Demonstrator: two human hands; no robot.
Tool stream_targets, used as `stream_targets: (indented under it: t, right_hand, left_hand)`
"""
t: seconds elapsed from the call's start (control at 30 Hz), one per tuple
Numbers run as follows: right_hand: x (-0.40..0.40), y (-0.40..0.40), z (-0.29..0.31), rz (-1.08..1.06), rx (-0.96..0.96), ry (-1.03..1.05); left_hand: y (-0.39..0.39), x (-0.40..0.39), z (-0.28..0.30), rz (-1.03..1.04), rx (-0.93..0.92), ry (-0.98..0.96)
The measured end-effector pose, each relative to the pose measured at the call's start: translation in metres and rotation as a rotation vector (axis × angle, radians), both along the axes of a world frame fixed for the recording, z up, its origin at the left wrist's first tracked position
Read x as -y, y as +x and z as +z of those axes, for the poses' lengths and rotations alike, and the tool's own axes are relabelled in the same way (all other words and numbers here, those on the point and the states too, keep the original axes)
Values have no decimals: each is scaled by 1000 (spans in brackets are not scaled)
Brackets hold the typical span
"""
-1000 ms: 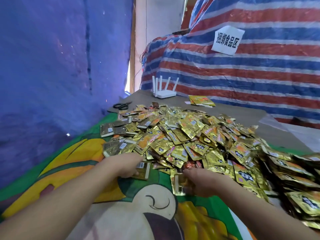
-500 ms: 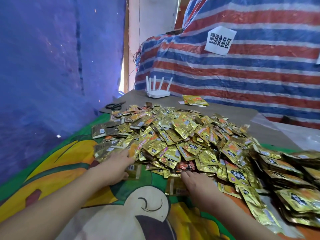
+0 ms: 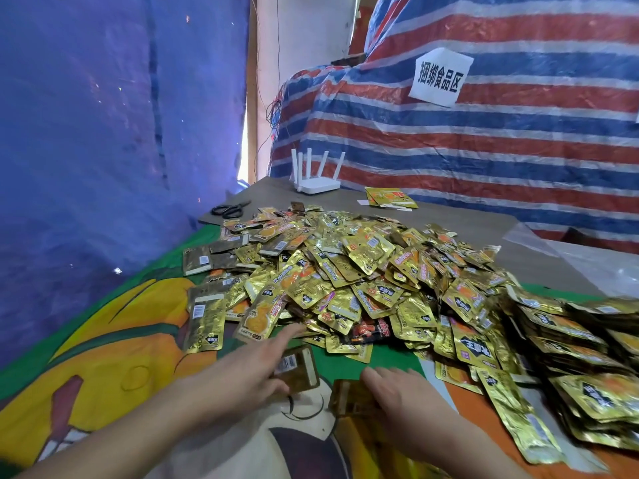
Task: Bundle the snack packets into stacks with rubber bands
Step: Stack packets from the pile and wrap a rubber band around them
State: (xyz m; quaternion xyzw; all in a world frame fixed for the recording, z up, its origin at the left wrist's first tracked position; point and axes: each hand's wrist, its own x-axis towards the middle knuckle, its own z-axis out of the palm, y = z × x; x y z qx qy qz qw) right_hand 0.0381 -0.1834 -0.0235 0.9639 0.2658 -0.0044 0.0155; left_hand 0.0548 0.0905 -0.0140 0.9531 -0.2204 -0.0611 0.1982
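- Snack packets (image 3: 363, 267): big loose gold heap mid-bench, spilling right into overlapping rows (image 3: 570, 344)
- Left hand (image 3: 252, 366): fingers extended, lying flat over a dark packet (image 3: 301, 369) on the cartoon cloth (image 3: 103, 340), just in front of the heap
- Right hand (image 3: 404, 392): fingers straight, pressing on a second packet (image 3: 349, 395) beside the first
- Far end of bench (image 3: 466, 226): scissors (image 3: 230, 209), white router (image 3: 316, 183), small separate packet stack (image 3: 390, 197)
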Motion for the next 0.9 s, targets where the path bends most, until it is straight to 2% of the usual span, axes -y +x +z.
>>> stream_targets:
  t: [0.1, 0.27, 0.33, 0.4, 0.43, 0.5, 0.63, 0.73, 0.9]
  right_hand:
    - [0, 0, -5, -5, -20, 31]
    - [-6, -2, -13, -44, -19, -23]
    - [-9, -1, -9, -49, -42, -62]
    - [-11, 4, 2, -13, -70, -98]
    - [-13, 9, 11, 29, -66, -131]
    - [-23, 23, 33, 149, -27, -189]
    - [-77, 64, 70, 380, 45, -325]
    - [-125, 102, 80, 422, 33, -442]
    - [-180, 143, 75, 422, -26, -517]
  left_hand:
    - [6, -12, 7, 220, -102, -137]
    - [49, -58, 35, 690, -173, -127]
    - [58, -66, 39, 783, -220, 44]
    - [65, -69, 37, 732, -330, 310]
    - [67, -68, 34, 710, -352, 385]
    - [75, -65, 28, 718, -336, 415]
    - [73, -60, 11, 888, -197, 199]
    - [60, -63, 3, 894, -88, 37]
    - [24, -62, -14, 938, 48, -321]
